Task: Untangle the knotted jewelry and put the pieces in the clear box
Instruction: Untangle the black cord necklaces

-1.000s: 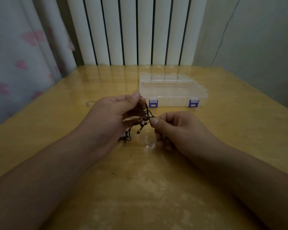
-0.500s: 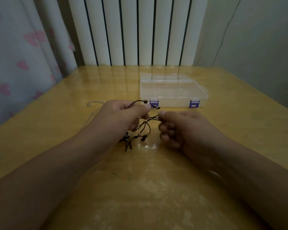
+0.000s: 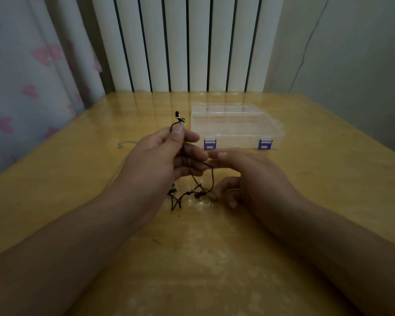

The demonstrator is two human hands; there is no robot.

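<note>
Desk (image 3: 328,201): yellow wood, glossy, worn pale patch near the viewer. Radiator (image 3: 187,42) w/ white fins behind the far edge; curtain (image 3: 27,76) w/ pink hearts on the left.

Clear box (image 3: 236,127): far centre of desk, beyond both hands, lid looks down, two purple latches (image 3: 209,144) on the near wall. Appears latched, can't be sure. Nothing visible inside.

Left hand (image 3: 164,160): raised off desk, thumb and forefinger pinching a dark cord near its upper end; a small bead and cord tip stick up above the thumb. Grasping, firm.

Right hand (image 3: 244,176): just beside the left, fingers mostly straight, tips at the cord where a loop passes between the two hands. Lower fingers curl loosely toward the knot. Whether it actually pinches the strand: cannot tell.

Knotted jewelry (image 3: 192,190): black cord w/ small beads, hangs from left hand down to desk between the wrists; tangled clump rests on desk. Thin pale chain (image 3: 126,143) lies apart, left of left hand, w/ small hook end.

Step, my read: mid-untangle, one strand lifted to find its run thru the knot. Nothing boxed yet.

Next calls for: right hand to take a sure hold on the loop, ease it out w/o tightening. Box needs unlatching before any piece goes in.
</note>
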